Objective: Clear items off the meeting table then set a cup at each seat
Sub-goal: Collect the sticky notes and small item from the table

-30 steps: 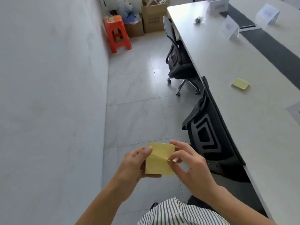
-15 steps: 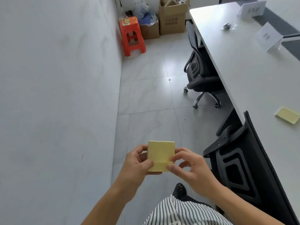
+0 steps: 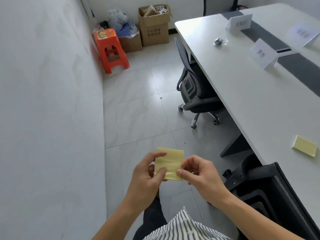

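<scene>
A yellow sticky-note pad (image 3: pixel 169 161) is held over the floor in front of me, between both hands. My left hand (image 3: pixel 147 174) grips its left side, thumb on the front. My right hand (image 3: pixel 199 172) pinches its right edge with thumb and fingertips. To my right runs the long white meeting table (image 3: pixel 242 94). On it lie a second yellow sticky-note pad (image 3: pixel 304 147) near the front edge, a small clear-wrapped dark item (image 3: pixel 219 41), and three white name cards (image 3: pixel 261 53).
Two black office chairs are pushed against the table, one near me (image 3: pixel 270 193) and one farther along (image 3: pixel 194 90). An orange plastic stool (image 3: pixel 110 51), cardboard boxes (image 3: pixel 154 26) and bags stand in the far corner. A white wall runs along my left.
My view has swung left and up, showing more floor and the far corner. The top sheet that my right hand was peeling now lies flatter, and both hands still hold the pad.
</scene>
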The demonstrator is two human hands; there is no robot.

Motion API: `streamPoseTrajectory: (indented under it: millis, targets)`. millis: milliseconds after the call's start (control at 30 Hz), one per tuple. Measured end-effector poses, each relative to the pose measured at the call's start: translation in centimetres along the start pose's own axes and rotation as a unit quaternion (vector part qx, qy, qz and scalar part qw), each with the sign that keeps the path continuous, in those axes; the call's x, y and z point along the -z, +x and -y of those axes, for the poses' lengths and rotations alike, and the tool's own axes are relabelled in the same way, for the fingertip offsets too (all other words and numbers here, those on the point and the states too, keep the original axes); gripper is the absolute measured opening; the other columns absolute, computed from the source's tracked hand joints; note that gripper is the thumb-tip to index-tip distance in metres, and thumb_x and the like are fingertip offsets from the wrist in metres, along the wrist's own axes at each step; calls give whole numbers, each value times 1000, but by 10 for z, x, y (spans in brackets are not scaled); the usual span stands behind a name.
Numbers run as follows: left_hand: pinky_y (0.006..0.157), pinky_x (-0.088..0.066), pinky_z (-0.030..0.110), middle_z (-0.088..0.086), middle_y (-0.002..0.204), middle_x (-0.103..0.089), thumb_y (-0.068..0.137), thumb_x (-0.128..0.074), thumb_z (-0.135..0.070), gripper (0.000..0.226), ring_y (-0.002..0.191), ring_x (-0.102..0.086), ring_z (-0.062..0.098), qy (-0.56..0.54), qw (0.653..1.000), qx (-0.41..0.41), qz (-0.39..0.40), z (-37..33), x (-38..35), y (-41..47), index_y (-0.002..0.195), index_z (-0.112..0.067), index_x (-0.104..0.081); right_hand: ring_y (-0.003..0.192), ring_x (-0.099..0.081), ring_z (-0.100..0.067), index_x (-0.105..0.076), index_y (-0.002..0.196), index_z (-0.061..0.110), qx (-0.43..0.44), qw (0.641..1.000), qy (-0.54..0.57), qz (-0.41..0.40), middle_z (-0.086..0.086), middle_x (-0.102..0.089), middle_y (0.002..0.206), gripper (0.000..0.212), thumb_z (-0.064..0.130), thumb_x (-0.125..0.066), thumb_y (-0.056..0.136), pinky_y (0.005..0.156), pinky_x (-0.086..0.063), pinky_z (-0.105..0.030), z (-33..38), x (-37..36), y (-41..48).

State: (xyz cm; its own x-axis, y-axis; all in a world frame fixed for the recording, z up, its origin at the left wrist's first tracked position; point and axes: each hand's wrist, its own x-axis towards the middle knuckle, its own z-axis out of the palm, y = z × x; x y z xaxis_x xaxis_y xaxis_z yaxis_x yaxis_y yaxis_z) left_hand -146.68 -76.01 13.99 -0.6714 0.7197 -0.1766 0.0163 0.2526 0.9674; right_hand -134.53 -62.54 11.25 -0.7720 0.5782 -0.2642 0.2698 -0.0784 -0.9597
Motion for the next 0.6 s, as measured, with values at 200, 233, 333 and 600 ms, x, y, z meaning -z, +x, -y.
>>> streamPoseTrajectory:
  millis: [200,233,333,600]
  targets:
    - [53,-49,15,12,91,-64,94,-45,2,37,63,-56,3,19,999,33,35,-9,30,124,101,-31,-58,70,-61,-2,-63,88,16,-14,998,-27,-61,2,-66,81,21,5,-78,77,63,-52,-22,28,-23,75]
    - [52,-49,15,12,91,-63,95,-44,-1,35,64,-56,3,12,998,46,42,-11,30,142,101,-34,-55,67,-60,-1,-62,86,16,-16,997,-25,-77,1,-66,80,21,6,-78,76,62,-51,-22,31,-27,83]
    - [55,-50,22,5,86,-60,99,-43,-15,20,69,-56,11,23,996,57,71,-14,19,189,97,-33,-52,61,-58,-4,-61,78,16,-31,990,-7,-139,-3,-68,76,20,9,-79,74,59,-49,-21,37,-31,105]
    - [65,-48,38,-7,71,-63,96,-50,-37,21,71,-60,18,220,956,-11,193,-12,-45,279,84,-24,-61,80,-69,-14,-69,87,24,-94,964,38,-245,0,-74,86,16,22,-80,75,73,-57,-28,31,16,131]
